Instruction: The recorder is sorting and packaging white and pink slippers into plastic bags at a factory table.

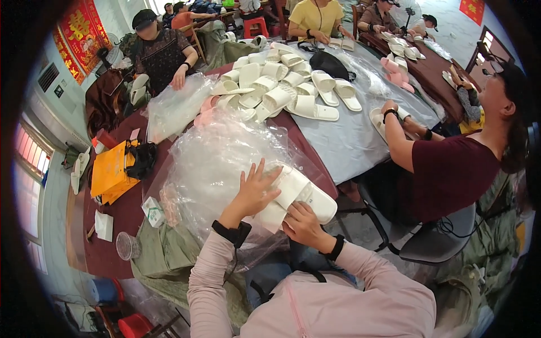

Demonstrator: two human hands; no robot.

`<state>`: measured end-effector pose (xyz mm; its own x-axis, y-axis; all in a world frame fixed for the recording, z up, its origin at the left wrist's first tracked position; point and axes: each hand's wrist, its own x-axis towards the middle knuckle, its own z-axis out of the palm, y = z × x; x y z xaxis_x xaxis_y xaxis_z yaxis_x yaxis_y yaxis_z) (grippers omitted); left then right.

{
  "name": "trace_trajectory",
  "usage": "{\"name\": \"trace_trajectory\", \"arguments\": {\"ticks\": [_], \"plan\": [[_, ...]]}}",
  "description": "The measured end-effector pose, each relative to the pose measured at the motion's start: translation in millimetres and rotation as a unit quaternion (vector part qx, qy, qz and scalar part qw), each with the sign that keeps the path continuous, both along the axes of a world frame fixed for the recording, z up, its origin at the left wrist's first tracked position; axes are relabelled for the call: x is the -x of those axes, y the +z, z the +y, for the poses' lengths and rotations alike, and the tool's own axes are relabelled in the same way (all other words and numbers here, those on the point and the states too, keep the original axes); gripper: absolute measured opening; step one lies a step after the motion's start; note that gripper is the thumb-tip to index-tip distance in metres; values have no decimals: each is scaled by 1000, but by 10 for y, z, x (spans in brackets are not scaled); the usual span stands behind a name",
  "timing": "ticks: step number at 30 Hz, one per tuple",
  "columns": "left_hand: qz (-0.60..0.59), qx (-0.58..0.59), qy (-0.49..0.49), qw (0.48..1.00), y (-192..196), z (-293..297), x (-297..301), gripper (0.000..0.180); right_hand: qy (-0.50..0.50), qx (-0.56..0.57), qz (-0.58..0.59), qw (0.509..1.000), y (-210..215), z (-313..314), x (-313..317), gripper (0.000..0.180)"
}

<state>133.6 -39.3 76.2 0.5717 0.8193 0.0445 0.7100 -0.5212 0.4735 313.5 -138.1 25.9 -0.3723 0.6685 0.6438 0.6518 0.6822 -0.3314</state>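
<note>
- Our left hand (255, 190) lies spread, fingers splayed, on the clear plastic bags (211, 160).
- Our right hand (302, 222) curls around white slippers (298, 194) at the dark red surface (110, 256) edge.

Both hands, left hand (255, 190) and right hand (302, 223), press white slippers (298, 194) into plastic bags (208, 163).

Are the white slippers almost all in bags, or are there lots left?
Lots left, it seems. In hand: the left hand lies flat on a pair of white slippers at the mouth of a clear plastic bag, and the right hand holds them from below. I cannot spot a finished bagged pair for sure. A big pile of loose slippers waits on the table.
</note>
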Motion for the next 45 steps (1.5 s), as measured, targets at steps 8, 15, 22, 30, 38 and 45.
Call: {"name": "trace_trajectory", "arguments": {"ticks": [8,15,22,30,38,45], "plan": [[74,-65,-40,994,105,-137,-115,56,-29,4,-16,999,-9,117,108,27],[56,-130,-73,987,91,-277,-138,57,-14,29,-19,999,-44,171,154,30],[-209,-7,4,978,124,-88,-75,55,-20,-13,-21,999,-13,177,134,21],[33,-238,20,971,288,-117,-31,62,27,-3,-46,999,-25,124,57,16],[53,-161,-22,985,338,-54,-36,61,47,-56,-62,995,5,146,50,21],[71,-125,-57,988,311,-64,-70,58,11,24,-46,999,-81,205,150,24]]}}
